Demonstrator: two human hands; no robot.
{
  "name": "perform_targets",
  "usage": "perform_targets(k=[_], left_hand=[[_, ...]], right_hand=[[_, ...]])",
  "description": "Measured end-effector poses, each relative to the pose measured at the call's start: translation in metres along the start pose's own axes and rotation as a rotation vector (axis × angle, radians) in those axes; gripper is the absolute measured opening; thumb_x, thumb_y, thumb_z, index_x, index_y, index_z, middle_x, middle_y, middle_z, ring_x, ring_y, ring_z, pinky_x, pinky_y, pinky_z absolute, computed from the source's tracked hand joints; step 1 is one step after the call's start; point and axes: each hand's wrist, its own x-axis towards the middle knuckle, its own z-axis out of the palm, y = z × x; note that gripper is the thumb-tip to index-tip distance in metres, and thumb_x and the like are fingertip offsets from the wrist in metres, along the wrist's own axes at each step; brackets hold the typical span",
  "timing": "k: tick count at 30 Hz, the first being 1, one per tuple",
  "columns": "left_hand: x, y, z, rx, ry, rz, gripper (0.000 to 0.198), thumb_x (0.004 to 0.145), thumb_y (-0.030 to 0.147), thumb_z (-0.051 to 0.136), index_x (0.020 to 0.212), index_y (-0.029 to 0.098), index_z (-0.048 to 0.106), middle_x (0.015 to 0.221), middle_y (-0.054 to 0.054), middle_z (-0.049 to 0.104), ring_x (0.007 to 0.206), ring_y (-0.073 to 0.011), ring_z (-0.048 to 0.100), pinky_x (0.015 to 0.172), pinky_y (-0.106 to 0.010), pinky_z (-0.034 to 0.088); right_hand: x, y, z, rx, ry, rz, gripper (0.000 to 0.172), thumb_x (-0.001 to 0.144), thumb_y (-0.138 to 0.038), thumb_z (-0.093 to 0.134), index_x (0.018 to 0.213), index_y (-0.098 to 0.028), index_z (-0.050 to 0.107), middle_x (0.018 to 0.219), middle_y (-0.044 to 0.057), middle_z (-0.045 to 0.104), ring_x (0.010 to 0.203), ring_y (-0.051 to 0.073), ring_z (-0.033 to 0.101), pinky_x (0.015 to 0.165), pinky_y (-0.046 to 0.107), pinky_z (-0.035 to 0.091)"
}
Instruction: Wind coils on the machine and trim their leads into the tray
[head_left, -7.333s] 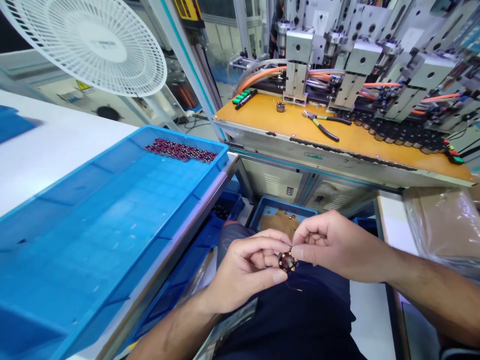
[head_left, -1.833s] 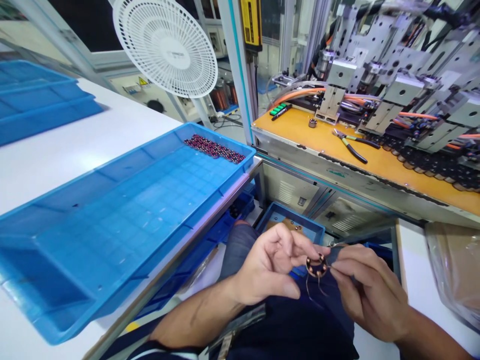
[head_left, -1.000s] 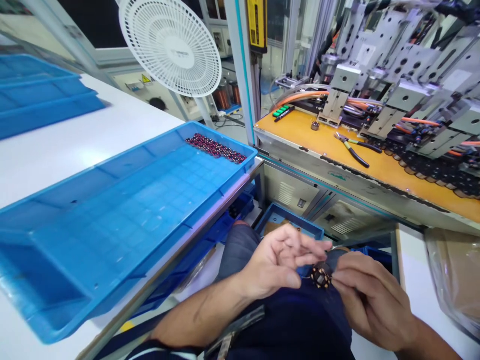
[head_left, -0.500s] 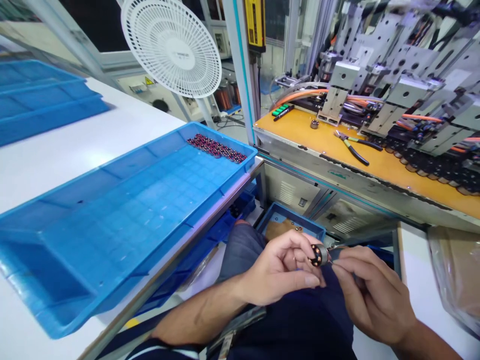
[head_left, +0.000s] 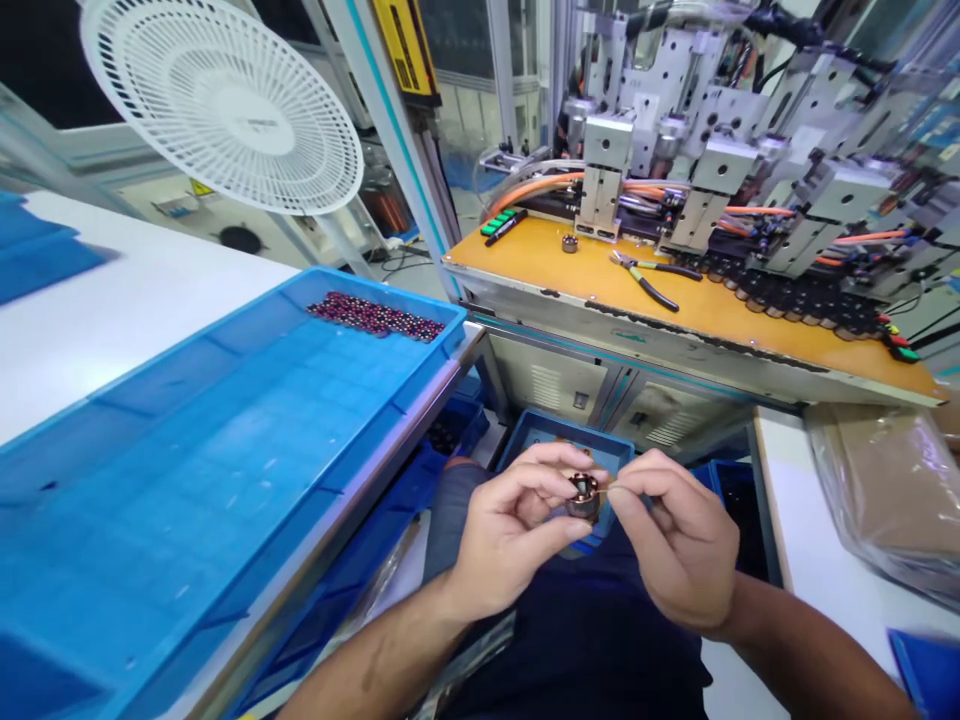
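Observation:
Between the fingers and thumb of my left hand [head_left: 517, 520] sits a small motor stator [head_left: 582, 497], a round metal core with copper windings and a dark slotted top. A thin copper wire [head_left: 604, 490] runs from its side to my right hand [head_left: 675, 530], whose thumb and forefinger pinch the wire end. Both hands are close together above my lap. Part of the stator is covered by the left fingers.
At left, a long blue tray [head_left: 225, 400] holds many small wound parts [head_left: 375, 316] at its far end. Pliers [head_left: 646, 278] and a row of stators [head_left: 795, 292] lie on the orange bench [head_left: 540, 262] below machinery. A white fan [head_left: 247, 120] stands behind; a plastic-wrapped box [head_left: 885, 490] is at right.
The view has swung right. The stator has turned from lying sideways to more upright in my left hand, and my right hand has come up beside it, pinching the wire.

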Motion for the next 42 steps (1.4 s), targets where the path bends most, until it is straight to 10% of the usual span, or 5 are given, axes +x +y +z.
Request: perform_targets(k=[16,20,26,30,42], left_hand=[[-0.004,-0.006,-0.01,-0.036,-0.002,-0.009,0.027,0.076,0.012,0.08,0.097,0.029,0.075,0.111,0.002,0.077,0.119,-0.0173,0.065,0.104,-0.029,0.052],[-0.001,-0.01,-0.008,-0.1,0.028,-0.087,0.017,0.082,0.025,0.077,0.097,0.031,0.077,0.115,0.0,0.076,0.118,-0.0207,0.066,0.101,-0.034,0.053],[0.004,-0.023,-0.019,0.171,0.465,-0.179,0.02,0.085,0.037,0.071,0.096,0.021,0.076,0.107,-0.007,0.078,0.1,-0.0201,0.073,0.085,-0.029,0.058],[-0.012,-0.006,-0.015,0.783,0.211,0.197,0.036,0.077,0.019,0.079,0.112,0.022,0.072,0.099,-0.005,0.077,0.084,-0.0168,0.072,0.08,-0.026,0.058],[0.005,0.015,-0.001,0.904,-0.049,0.233,0.029,0.078,0.02,0.078,0.106,0.018,0.071,0.095,-0.007,0.077,0.084,-0.0176,0.073,0.078,-0.025,0.06]], right_hand=[[-0.005,0.012,0.006,0.787,-0.303,0.768,0.028,0.078,-0.036,0.08,0.092,-0.015,0.068,0.072,-0.001,0.062,0.055,0.007,0.055,0.051,0.019,0.048],[-0.008,0.017,0.012,0.71,-0.28,0.566,0.024,0.085,-0.035,0.073,0.1,-0.017,0.069,0.073,0.001,0.063,0.059,0.011,0.06,0.053,0.023,0.053],[0.001,0.035,0.0,-0.272,0.081,-0.385,0.028,0.08,-0.013,0.072,0.107,-0.019,0.065,0.081,0.005,0.068,0.071,0.017,0.067,0.065,0.029,0.059],[0.006,0.05,-0.014,-0.574,0.044,-0.711,0.029,0.078,-0.011,0.074,0.105,-0.015,0.065,0.076,0.006,0.068,0.07,0.02,0.068,0.065,0.033,0.062],[-0.006,0.04,-0.007,-0.37,-0.092,-0.525,0.027,0.082,-0.016,0.068,0.108,-0.014,0.062,0.086,0.009,0.067,0.074,0.019,0.065,0.064,0.033,0.059]])
